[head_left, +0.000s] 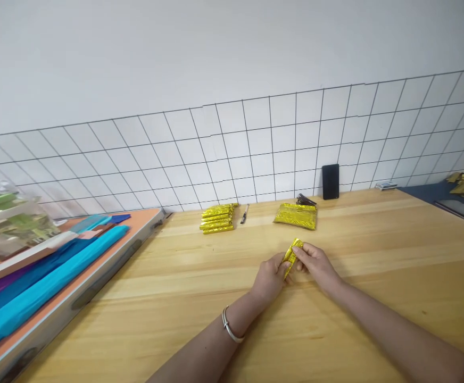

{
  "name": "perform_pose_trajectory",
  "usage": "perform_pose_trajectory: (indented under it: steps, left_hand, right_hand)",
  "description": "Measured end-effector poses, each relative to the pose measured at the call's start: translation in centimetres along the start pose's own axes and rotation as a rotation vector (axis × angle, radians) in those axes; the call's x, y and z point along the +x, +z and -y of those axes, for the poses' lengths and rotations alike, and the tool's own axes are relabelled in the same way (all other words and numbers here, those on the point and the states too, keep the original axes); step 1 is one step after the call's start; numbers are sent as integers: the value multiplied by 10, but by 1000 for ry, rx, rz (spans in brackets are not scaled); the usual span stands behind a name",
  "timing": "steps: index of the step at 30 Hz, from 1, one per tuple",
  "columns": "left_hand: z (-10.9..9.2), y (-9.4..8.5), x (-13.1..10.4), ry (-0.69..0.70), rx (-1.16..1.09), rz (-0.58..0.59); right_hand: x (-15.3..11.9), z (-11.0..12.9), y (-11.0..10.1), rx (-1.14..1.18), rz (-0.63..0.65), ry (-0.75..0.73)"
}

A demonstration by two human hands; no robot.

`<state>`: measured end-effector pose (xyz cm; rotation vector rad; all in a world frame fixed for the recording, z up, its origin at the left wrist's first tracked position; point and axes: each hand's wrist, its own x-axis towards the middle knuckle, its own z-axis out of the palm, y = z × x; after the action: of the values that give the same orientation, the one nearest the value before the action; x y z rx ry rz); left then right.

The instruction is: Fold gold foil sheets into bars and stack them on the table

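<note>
L hand (270, 279) w/ bangle (227, 323) on wrist, forearm in from bottom ctr, fingers curled shut, thumb atop, pinching lower end of gold foil strip (289, 256); R hand (317, 267), forearm in from lower R, thumb & fingers closed on upper end of same. Strip held tilted above wood table (176, 298), between hands. Beyond hands: flat gold packet (296, 217), blk item behind it (type unclear); to its L, pen (243, 215), then stack of gold strips (217, 219). Blk slab (330, 182) upright vs. gridded wall (256, 149). Far L: orange-topped board (92, 268) w/ blue roll (56, 287).
</note>
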<state>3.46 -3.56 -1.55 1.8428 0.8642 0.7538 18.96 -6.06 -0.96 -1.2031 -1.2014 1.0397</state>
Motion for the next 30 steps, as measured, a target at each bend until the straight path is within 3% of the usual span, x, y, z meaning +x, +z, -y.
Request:
perform_pose_trajectory:
  steps: [6, 13, 17, 22, 30]
  left_hand:
    - [-4, -1, -3, 32, 76, 15]
    - [3, -6, -10, 232, 574, -11]
    - [5, -10, -12, 308, 693, 21]
    - [10, -12, -10, 375, 636, -1]
    - [19, -9, -7, 335, 373, -59]
  right_hand:
    - [0, 0, 0, 68, -43, 19]
    - [-1, -1, -3, 261, -36, 146]
    - [3, 1, -10, 378, 42, 271]
    - [9, 3, -20, 388, 134, 363]
    - [8, -1, -22, 213, 102, 244]
